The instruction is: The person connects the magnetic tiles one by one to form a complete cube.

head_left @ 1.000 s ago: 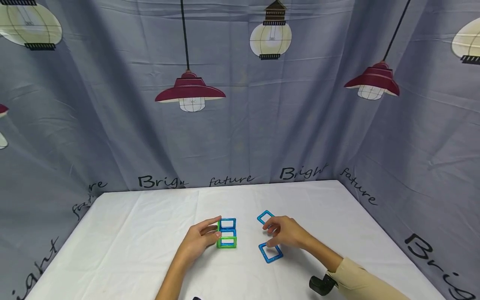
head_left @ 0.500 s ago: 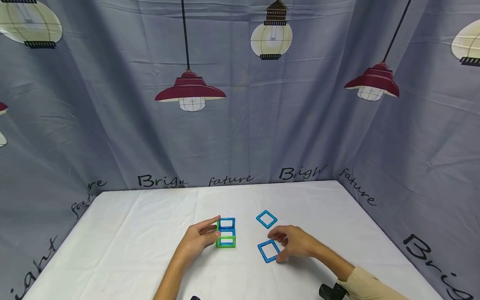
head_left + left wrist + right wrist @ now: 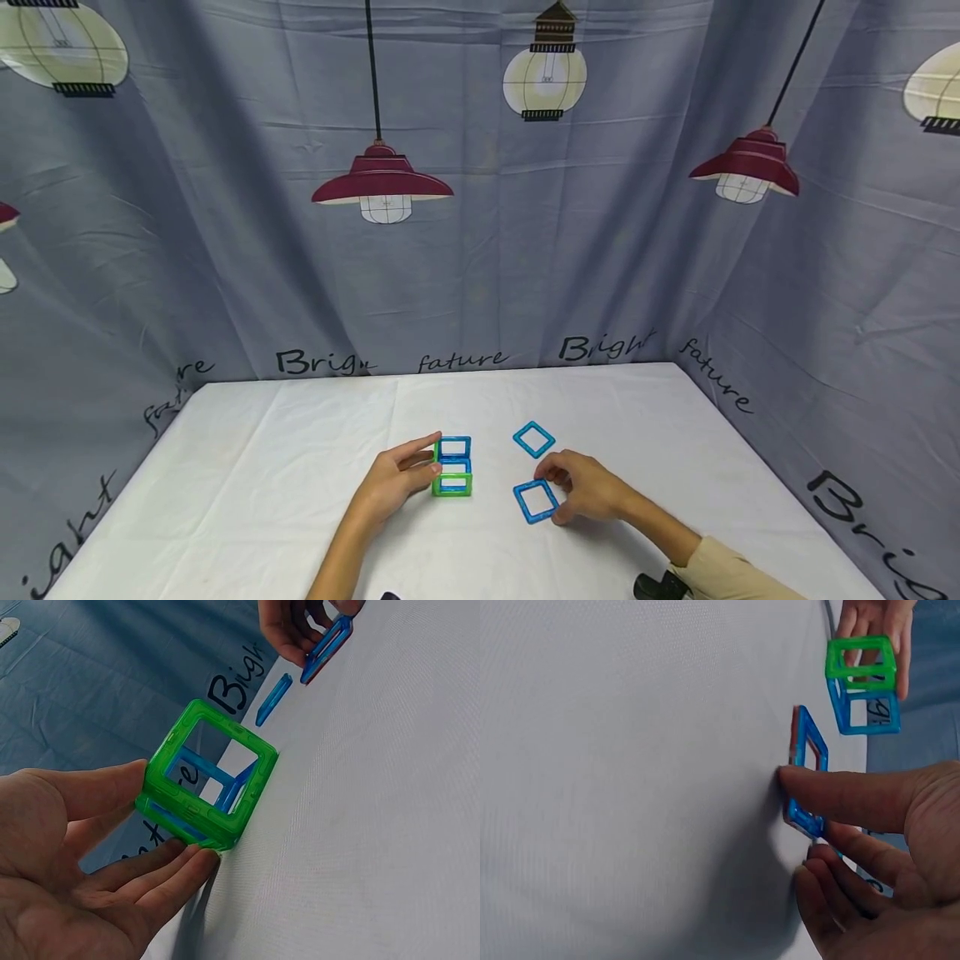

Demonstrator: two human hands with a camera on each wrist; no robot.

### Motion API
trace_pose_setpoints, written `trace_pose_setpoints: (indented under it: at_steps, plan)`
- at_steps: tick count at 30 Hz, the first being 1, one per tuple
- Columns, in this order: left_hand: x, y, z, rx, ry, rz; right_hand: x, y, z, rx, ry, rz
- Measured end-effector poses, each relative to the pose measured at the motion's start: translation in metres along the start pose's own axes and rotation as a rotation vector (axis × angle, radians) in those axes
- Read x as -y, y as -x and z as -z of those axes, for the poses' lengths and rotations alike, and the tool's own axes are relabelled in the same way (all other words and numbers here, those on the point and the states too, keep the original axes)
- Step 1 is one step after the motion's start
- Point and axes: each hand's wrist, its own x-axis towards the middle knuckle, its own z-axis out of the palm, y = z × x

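My left hand (image 3: 393,479) holds a box-like build of green and blue magnetic tiles (image 3: 453,477) by its left side, on the white table. In the left wrist view, the thumb and fingers grip two edges of its green tiles (image 3: 191,808). My right hand (image 3: 588,486) pinches the right side of a loose blue square tile (image 3: 544,517). Seen from the right wrist, that tile (image 3: 802,735) is tipped on edge in the picture, with a reddish strip along its side. Just beyond it lies a second blue square tile (image 3: 523,429), untouched.
A white cloth (image 3: 300,467) covers the table. Grey-blue curtains (image 3: 480,275) printed with lamps and lettering hang behind and at both sides. A black wrist device (image 3: 660,587) sits by the right sleeve (image 3: 731,571).
My right hand has moved from above the gap between the two loose tiles to the nearer one's right side, pinching it. That tile has shifted slightly left. The left hand stays put.
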Motion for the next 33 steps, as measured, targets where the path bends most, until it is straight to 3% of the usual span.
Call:
trace_pose_setpoints:
  at_steps: [12,22,33]
  plan:
    - [0.000,-0.001,-0.001,-0.006,0.007,0.011,0.010,-0.018,-0.014,-0.094,-0.035,-0.057]
    - [0.000,-0.001,-0.003,-0.008,0.002,0.006,0.027,-0.040,-0.026,-0.126,-0.012,-0.085]
    - [0.001,0.000,-0.001,-0.007,0.015,0.013,0.036,-0.050,-0.034,-0.132,-0.014,-0.076]
